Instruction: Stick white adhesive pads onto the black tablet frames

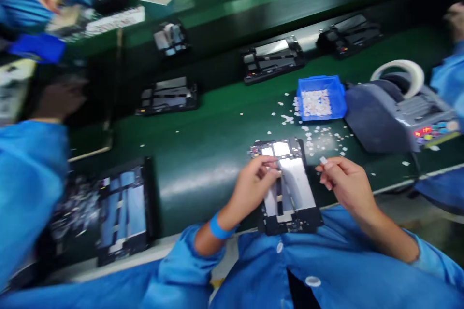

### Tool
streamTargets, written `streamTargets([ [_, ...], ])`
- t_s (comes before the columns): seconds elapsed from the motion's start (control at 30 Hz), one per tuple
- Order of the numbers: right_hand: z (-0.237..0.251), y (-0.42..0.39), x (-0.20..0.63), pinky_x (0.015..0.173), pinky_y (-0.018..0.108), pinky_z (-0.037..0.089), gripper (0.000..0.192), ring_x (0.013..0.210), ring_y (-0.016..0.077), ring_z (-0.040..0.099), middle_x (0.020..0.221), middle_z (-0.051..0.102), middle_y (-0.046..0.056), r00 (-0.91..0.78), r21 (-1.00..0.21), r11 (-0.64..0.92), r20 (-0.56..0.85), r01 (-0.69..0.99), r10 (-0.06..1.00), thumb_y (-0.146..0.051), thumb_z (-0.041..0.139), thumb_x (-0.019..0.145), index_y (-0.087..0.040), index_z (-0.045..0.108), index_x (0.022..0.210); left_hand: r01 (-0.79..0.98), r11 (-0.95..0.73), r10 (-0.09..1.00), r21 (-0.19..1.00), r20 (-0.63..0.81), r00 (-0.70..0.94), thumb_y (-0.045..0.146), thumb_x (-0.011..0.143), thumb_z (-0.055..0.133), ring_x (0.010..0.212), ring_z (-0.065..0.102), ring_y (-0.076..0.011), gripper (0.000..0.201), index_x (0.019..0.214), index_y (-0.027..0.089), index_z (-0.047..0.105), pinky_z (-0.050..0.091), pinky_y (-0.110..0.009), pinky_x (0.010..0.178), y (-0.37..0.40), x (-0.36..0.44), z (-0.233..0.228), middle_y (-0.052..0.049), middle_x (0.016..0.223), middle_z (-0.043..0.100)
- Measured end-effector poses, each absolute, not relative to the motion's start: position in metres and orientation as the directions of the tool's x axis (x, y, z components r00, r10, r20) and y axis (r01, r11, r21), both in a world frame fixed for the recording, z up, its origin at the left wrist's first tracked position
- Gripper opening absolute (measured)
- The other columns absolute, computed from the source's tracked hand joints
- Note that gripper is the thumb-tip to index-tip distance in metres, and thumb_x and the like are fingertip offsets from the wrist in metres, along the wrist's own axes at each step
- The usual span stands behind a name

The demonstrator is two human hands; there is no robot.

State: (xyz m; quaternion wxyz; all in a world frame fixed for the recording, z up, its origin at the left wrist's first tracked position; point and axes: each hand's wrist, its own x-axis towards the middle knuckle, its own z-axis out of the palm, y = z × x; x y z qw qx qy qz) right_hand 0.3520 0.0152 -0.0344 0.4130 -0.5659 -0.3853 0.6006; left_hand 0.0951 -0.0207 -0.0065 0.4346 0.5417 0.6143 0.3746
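Lying flat at the near edge of the green surface (203,169), a dark rectangular tablet frame (290,193) is seen directly beneath and between the two hands. Its upper left part is touched by the left hand (253,188), whose fingers (270,166) are bent down onto the frame; the grip there is loosely curled and pressing rather than clasping, with nothing lifted. Just to the right of the frame the right hand (350,186) is held slightly above the surface, and a small white piece (323,160) is pinched between its thumb and forefinger (the remaining fingers are folded in). The piece is held just beside the frame's upper right corner, apart from it.

The frame is made up of a black, notched plastic border around shiny silvery metal panels, split by a dark central bar. A blue band (218,228) is worn on the left wrist, and blue smock sleeves are seen on both arms.

Behind the frame, small white flakes (319,137) are scattered over the matte green surface, and more are heaped in a shallow blue plastic bin (339,96). Right of it a grey tape dispenser (391,111) with a white roll is set. Further similar frames (271,60) are spread along the belt, blurred by motion.
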Motion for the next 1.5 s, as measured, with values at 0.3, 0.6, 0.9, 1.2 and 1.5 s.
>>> streamTargets([
  [0.3, -0.036, 0.027, 0.274, 0.062, 0.033, 0.057, 0.024, 0.064, 0.0188, 0.070, 0.080, 0.078, 0.002, -0.451, -0.956, 0.093, -0.044, 0.277, 0.891, -0.041, 0.063, 0.100, -0.024, 0.080, 0.097, 0.038, 0.243, 0.948, 0.969, -0.229, -0.221, 0.033, 0.100, 0.062, 0.080, 0.064, -0.0140, 0.016, 0.095, 0.019, 0.063, 0.054, -0.028, 0.075, -0.022, 0.089, -0.016, -0.003, 0.090, 0.070],
  [0.6, -0.048, 0.096, 0.272, 0.074, 0.034, 0.043, 0.037, 0.087, 0.0217, 0.060, 0.109, 0.076, 0.008, -0.843, -0.212, 0.879, 0.256, 0.428, 0.473, -0.018, 0.053, 0.104, -0.026, 0.073, 0.134, 0.872, -0.187, 0.982, 0.453, 0.063, 0.178, 0.021, 0.102, 0.058, 0.122, 0.063, -0.0288, 0.009, 0.097, 0.020, 0.065, 0.049, -0.050, 0.104, -0.020, 0.042, -0.012, -0.009, 0.137, 0.072],
  [0.9, -0.049, 0.107, 0.267, 0.072, 0.036, 0.034, 0.037, 0.084, 0.0235, 0.049, 0.107, 0.070, 0.010, -0.917, -0.024, 0.943, 0.227, 0.332, 0.328, -0.018, 0.055, 0.101, -0.023, 0.070, 0.135, 0.908, -0.198, 0.977, 0.370, 0.005, 0.211, 0.020, 0.103, 0.055, 0.122, 0.061, -0.0295, 0.012, 0.100, 0.020, 0.066, 0.049, -0.048, 0.102, -0.014, 0.048, -0.013, -0.011, 0.139, 0.071],
  [1.2, -0.049, 0.121, 0.268, 0.071, 0.037, 0.028, 0.037, 0.084, 0.0241, 0.048, 0.098, 0.067, 0.009, -0.940, 0.027, 0.966, 0.242, 0.256, 0.242, -0.017, 0.052, 0.102, -0.026, 0.071, 0.132, 0.682, 0.019, 0.992, 0.732, -0.098, 0.077, 0.015, 0.098, 0.062, 0.088, 0.063, -0.0180, 0.012, 0.088, 0.020, 0.066, 0.050, -0.033, 0.084, 0.022, 0.039, -0.017, -0.001, 0.088, 0.069],
  [1.5, -0.053, 0.120, 0.267, 0.071, 0.037, 0.027, 0.037, 0.084, 0.0231, 0.047, 0.098, 0.068, 0.010, -0.924, -0.032, 0.963, 0.275, 0.269, 0.267, -0.016, 0.049, 0.103, -0.024, 0.072, 0.131, 0.695, 0.117, 0.980, 0.709, -0.196, 0.035, 0.014, 0.095, 0.063, 0.087, 0.061, -0.0180, 0.012, 0.086, 0.018, 0.070, 0.049, -0.032, 0.081, 0.044, 0.044, -0.027, -0.002, 0.087, 0.069],
])
